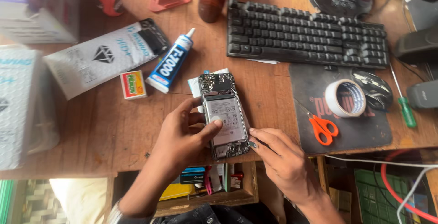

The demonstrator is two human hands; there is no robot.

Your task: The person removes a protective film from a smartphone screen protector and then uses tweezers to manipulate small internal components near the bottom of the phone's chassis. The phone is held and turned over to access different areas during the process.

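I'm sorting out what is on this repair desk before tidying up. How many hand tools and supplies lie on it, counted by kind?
Scissors, orange handles: 1
Screwdriver, green handle: 1
Tape roll: 1
Glue tube: 1
Total: 4
Not counted: the opened phone under the left hand and right hand.

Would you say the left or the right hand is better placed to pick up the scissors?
Probably the right hand: it touches the opened phone at its lower right corner, on the scissors' side, while the left hand steadies the phone.
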